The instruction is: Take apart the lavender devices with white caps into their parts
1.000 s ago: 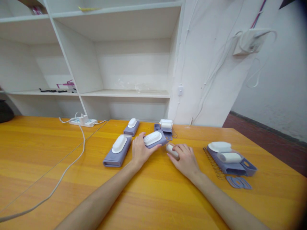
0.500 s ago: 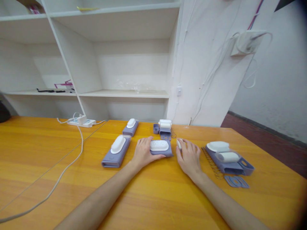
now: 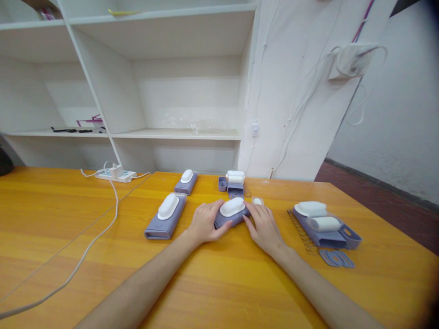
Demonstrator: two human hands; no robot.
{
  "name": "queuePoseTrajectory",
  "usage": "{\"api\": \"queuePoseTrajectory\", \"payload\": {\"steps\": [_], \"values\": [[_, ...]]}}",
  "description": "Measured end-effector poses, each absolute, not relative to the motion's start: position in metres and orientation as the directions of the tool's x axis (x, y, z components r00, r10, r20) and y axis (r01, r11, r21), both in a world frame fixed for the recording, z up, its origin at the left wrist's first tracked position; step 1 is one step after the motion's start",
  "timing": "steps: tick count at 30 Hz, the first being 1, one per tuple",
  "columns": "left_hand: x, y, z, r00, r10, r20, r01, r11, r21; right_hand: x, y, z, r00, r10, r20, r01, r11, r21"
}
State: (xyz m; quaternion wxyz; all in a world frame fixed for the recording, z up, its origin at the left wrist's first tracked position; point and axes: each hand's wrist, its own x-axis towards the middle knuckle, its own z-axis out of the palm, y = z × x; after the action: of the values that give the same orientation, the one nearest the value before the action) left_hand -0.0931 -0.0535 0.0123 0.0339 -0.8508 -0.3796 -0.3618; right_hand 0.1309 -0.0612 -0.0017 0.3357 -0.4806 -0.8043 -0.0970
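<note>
Between my hands on the table is a grey-purple case (image 3: 236,221) with a smooth white oval brush (image 3: 232,207) on top, its bristles not showing. My left hand (image 3: 207,222) grips the left end, thumb in front and fingers behind. At the right end, my right hand (image 3: 263,227) closes its thumb and fingertips on the case, beside the white oval. Just behind my right fingers lies a small white roller (image 3: 258,201) with a clear cover, partly hidden by the hand.
Two similar cases (image 3: 165,224) with white ovals lie at left. Behind my hands stand a white roller set (image 3: 235,177) and a small purple cup (image 3: 222,184). At right are an opened case (image 3: 331,237), a coil spring (image 3: 302,232) and flat purple plates (image 3: 336,258). A power strip (image 3: 115,174) trails cable.
The white oval between my hands showed bristles before and now shows its smooth back. The case sits tilted. My right hand has left the small white roller and moved left onto the case.
</note>
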Motion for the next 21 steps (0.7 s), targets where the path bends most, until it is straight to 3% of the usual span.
{"api": "queuePoseTrajectory", "payload": {"steps": [5,10,16,21], "values": [[-0.097,-0.06,0.009,0.598,0.526,0.605,0.508,-0.832,0.222,0.132,-0.066,0.003,-0.367,0.702,0.611,0.788,0.583,-0.196],[-0.09,-0.06,0.015,0.589,0.546,0.596,0.478,-0.83,0.288,0.134,-0.065,0.0,-0.478,0.683,0.553,0.712,0.669,-0.212],[-0.087,-0.056,0.018,0.655,0.582,0.483,0.441,-0.813,0.381,0.135,-0.06,-0.006,-0.508,0.694,0.511,0.695,0.681,-0.233],[-0.086,-0.055,0.017,0.641,0.592,0.488,0.427,-0.804,0.413,0.134,-0.06,-0.005,-0.507,0.687,0.521,0.668,0.695,-0.266]]}}
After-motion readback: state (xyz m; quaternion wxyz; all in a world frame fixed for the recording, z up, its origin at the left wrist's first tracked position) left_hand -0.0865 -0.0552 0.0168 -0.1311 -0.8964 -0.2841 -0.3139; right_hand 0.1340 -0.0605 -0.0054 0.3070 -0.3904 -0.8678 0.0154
